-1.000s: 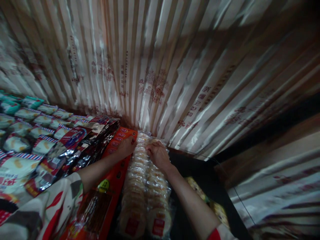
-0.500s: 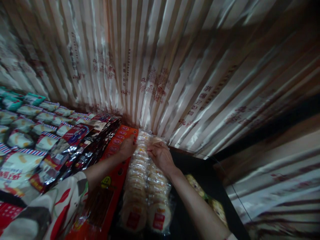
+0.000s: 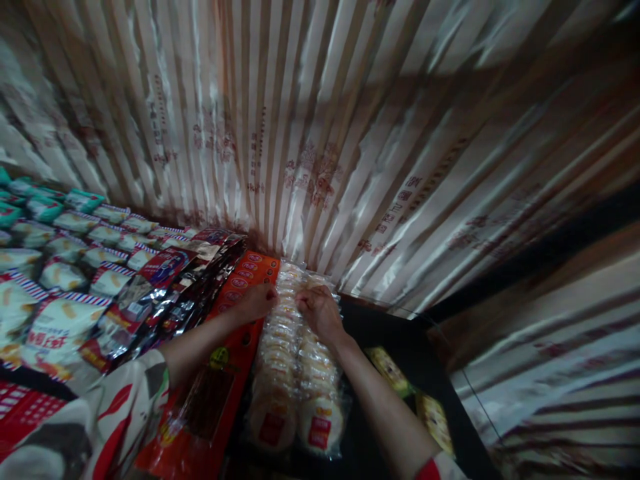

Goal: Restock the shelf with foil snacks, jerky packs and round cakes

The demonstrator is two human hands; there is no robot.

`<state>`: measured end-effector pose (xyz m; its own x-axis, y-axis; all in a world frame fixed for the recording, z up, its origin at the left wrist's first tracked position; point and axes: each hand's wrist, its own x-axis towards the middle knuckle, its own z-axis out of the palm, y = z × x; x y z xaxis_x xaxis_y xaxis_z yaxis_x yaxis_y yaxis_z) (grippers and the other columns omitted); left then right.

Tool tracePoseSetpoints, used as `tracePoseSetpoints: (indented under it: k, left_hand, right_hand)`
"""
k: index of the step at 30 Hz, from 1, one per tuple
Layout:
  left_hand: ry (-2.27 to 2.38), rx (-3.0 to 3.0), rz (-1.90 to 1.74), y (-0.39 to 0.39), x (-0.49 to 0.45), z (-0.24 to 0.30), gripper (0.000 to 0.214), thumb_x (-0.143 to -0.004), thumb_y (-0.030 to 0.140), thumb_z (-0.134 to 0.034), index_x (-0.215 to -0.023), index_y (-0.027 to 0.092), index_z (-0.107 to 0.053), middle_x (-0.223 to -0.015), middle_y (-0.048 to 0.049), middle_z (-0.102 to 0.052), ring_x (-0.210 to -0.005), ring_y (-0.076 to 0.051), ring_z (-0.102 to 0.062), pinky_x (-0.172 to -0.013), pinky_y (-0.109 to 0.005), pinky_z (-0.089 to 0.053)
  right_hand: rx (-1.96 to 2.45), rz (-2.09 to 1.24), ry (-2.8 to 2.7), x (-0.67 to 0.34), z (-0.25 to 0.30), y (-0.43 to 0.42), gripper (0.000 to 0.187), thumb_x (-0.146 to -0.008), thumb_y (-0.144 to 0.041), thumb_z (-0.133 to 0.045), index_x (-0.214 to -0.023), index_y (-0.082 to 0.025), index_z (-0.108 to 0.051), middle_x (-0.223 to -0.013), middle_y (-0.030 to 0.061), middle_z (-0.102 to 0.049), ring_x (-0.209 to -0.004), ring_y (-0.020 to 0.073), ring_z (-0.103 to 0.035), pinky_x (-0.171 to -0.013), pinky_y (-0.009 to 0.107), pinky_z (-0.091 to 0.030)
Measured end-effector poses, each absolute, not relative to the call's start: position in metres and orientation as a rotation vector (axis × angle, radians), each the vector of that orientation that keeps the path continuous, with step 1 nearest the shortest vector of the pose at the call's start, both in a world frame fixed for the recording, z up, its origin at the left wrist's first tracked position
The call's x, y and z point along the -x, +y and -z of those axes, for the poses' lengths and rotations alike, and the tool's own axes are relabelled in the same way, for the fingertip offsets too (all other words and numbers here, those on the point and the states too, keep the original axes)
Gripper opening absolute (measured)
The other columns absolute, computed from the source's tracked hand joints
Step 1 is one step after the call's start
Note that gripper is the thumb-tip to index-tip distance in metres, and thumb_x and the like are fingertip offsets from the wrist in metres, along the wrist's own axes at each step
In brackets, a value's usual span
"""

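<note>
Two rows of clear-wrapped round biscuit packs (image 3: pixel 295 373) lie stacked on a dark shelf, running back to the striped wall. My left hand (image 3: pixel 257 301) rests with curled fingers on the far end of the left row, beside orange-red snack packets (image 3: pixel 220 353). My right hand (image 3: pixel 320 311) lies with bent fingers over the far end of the right row, gripping the packs there. The two hands nearly touch each other.
White and blue-striped snack bags (image 3: pixel 60 313) and shiny dark red packets (image 3: pixel 165 287) fill the shelf to the left. A few yellow packs (image 3: pixel 400 377) lie on the dark shelf (image 3: pixel 385 327) to the right. A striped foil curtain (image 3: pixel 320 133) hangs behind.
My hands stay on the far end of the biscuit packs. The view has shifted a little, so the packs and hands sit slightly higher and further right in the picture.
</note>
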<state>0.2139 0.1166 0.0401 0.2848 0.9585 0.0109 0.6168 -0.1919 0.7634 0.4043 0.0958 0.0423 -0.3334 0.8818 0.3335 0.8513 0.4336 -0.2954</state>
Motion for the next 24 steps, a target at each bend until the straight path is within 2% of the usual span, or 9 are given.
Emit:
tracePoseSetpoints:
  k: [2,6,11,17,21,24]
  left_hand:
    - [1.421,-1.878,-0.692,0.119,-0.217,-0.036,0.008,-0.07,0.013,-0.053,-0.065,0.016,-0.059,-0.064,0.0028,-0.061,-0.064,-0.012,-0.056,-0.059,-0.021,-0.04]
    - [1.474,-1.821,-0.758,0.124,-0.222,-0.03,0.011,-0.071,0.009,-0.05,-0.071,0.017,-0.058,-0.07,0.003,-0.062,-0.068,-0.011,-0.056,-0.062,-0.02,-0.041]
    - [1.51,-1.81,-0.768,0.123,-0.221,-0.028,0.009,-0.072,0.01,-0.051,-0.071,0.017,-0.056,-0.07,0.0027,-0.061,-0.069,-0.012,-0.056,-0.063,-0.021,-0.041]
    - [1.539,-1.84,-0.759,0.106,-0.21,-0.032,0.008,-0.076,0.023,-0.053,-0.074,0.016,-0.056,-0.072,-0.0007,-0.061,-0.068,-0.014,-0.055,-0.062,-0.024,-0.04]
    - [1.427,-1.905,-0.732,0.097,-0.208,-0.036,0.005,-0.073,0.019,-0.055,-0.073,0.017,-0.059,-0.072,0.0005,-0.062,-0.069,-0.014,-0.056,-0.062,-0.023,-0.041]
    - [1.419,-1.899,-0.738,0.1,-0.212,-0.038,0.01,-0.072,0.014,-0.052,-0.069,0.016,-0.061,-0.07,0.0006,-0.063,-0.067,-0.013,-0.056,-0.061,-0.022,-0.04]
  right_hand:
    - [1.476,-0.065,-2.21,-0.405,-0.041,0.094,0.014,-0.081,-0.014,-0.053,-0.078,-0.02,-0.065,-0.075,0.0019,-0.066,-0.082,0.0171,-0.056,-0.082,0.03,-0.04]
    - [1.463,0.015,-2.144,-0.407,-0.048,0.085,0.013,-0.083,-0.018,-0.053,-0.086,-0.021,-0.066,-0.084,0.0039,-0.066,-0.089,0.0192,-0.054,-0.082,0.032,-0.041]
    - [1.49,-0.065,-2.368,-0.406,-0.061,0.071,0.008,-0.081,-0.024,-0.06,-0.081,-0.024,-0.068,-0.076,0.0018,-0.066,-0.086,0.0186,-0.053,-0.08,0.03,-0.04]
    - [1.524,-0.063,-2.384,-0.401,-0.057,0.072,0.013,-0.081,-0.016,-0.058,-0.074,-0.023,-0.067,-0.072,0.0009,-0.064,-0.081,0.0163,-0.053,-0.081,0.029,-0.038]
    - [1.528,-0.042,-2.323,-0.401,-0.05,0.074,0.012,-0.08,-0.015,-0.057,-0.077,-0.022,-0.067,-0.074,0.0018,-0.063,-0.082,0.0169,-0.054,-0.08,0.029,-0.039]
    - [1.546,-0.015,-2.255,-0.4,-0.049,0.074,0.012,-0.08,-0.015,-0.056,-0.078,-0.021,-0.066,-0.077,0.0028,-0.064,-0.085,0.0179,-0.054,-0.083,0.03,-0.039]
